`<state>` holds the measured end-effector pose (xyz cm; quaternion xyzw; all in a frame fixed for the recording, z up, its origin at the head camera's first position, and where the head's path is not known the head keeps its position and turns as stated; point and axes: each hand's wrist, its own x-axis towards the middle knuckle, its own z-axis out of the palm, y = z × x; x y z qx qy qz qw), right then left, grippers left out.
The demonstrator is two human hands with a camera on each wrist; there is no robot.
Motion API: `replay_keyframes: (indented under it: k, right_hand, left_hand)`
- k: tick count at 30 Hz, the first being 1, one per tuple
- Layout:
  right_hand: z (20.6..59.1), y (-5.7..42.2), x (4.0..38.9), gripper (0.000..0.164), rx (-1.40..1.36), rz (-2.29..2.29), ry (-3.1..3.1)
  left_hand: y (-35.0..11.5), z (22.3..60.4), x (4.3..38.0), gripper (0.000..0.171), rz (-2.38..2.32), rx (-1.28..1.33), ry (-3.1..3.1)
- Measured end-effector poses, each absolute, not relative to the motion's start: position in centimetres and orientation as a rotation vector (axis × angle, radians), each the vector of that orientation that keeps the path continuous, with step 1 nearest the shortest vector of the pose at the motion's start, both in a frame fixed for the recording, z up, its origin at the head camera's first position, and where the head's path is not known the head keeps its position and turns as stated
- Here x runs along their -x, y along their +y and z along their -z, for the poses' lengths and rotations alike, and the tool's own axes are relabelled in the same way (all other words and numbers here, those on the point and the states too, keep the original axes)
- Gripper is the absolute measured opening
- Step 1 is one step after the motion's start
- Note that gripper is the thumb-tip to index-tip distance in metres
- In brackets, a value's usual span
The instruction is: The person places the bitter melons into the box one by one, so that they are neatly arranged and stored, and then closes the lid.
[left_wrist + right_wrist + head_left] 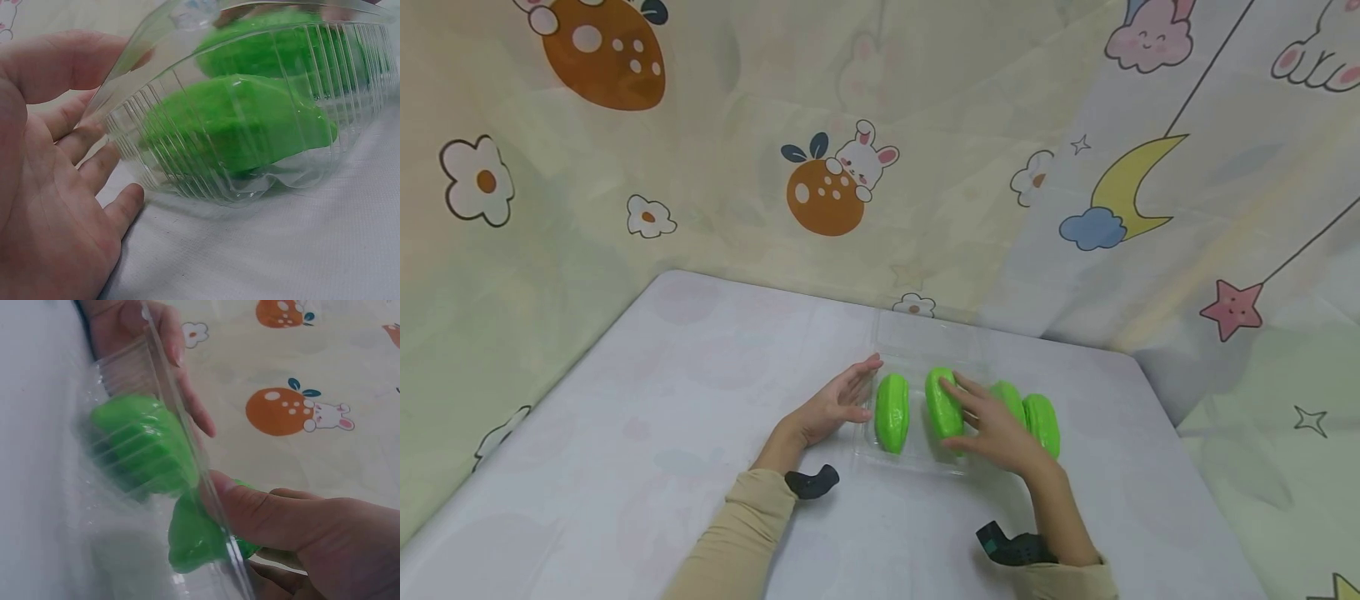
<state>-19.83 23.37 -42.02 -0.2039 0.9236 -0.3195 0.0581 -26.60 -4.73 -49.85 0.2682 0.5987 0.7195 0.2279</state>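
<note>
A clear plastic clamshell box [912,463] lies on the table with its lid [925,337] folded back. Inside, along the left wall, rests a glossy bright-green oblong fruit-like piece [892,414]. My left hand [827,410] is at the box's left side, thumb and fingers loosely spread right at its wall and rim. Over the box's right half, my right hand [1000,429] holds a second green piece [937,398] between thumb and fingers. In the right wrist view that held piece [195,540] shows through the clear plastic, and its far side is hidden by the hand.
Two more green pieces, a nearer one [1042,425] and one partly behind the right hand [1009,402], lie on the white table [700,358] to the right of the box. A printed cloth [722,192] hangs behind the table's far edge. Black bands with cameras circle both wrists.
</note>
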Motion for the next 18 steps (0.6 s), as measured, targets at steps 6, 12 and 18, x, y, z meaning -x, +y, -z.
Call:
replay_keyframes:
  k: [6, 12, 18]
  right_hand:
    - [42.8, 22.6, 20.1, 0.089, 0.616, 1.003, 2.789]
    - [43.6, 21.9, 20.2, 0.09, 0.612, 0.994, 2.798]
    - [43.9, 21.2, 20.2, 0.09, 0.556, 0.957, 2.826]
  left_hand:
    - [-4.8, 49.7, 26.4, 0.084, -1.988, -0.739, 1.645]
    - [-4.7, 49.6, 26.3, 0.084, -1.986, -0.736, 1.667]
    - [-4.7, 49.9, 26.4, 0.085, -1.994, -0.756, 1.658]
